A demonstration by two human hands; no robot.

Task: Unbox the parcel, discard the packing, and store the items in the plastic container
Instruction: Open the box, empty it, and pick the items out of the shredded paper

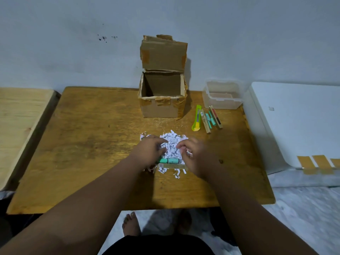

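A heap of white shredded paper [172,142] lies in the middle of the wooden table [88,144]. My left hand [147,150] and my right hand [195,153] rest on the heap from either side, fingers curled into the shreds. A teal marker [169,160] and a flat tan box [173,166] show at the heap's near edge. The opened cardboard parcel [161,92] stands at the back, flap up, its inside looking empty. The clear plastic container [223,94] sits at the back right with nothing visible in it.
Between parcel and container lie a green-yellow utility knife [196,118], two tan slim boxes [206,122] and teal markers [211,119]. A white board with tape strips [298,126] is on the right, a pale wooden board [20,122] on the left. My foot [131,225] shows below the table.
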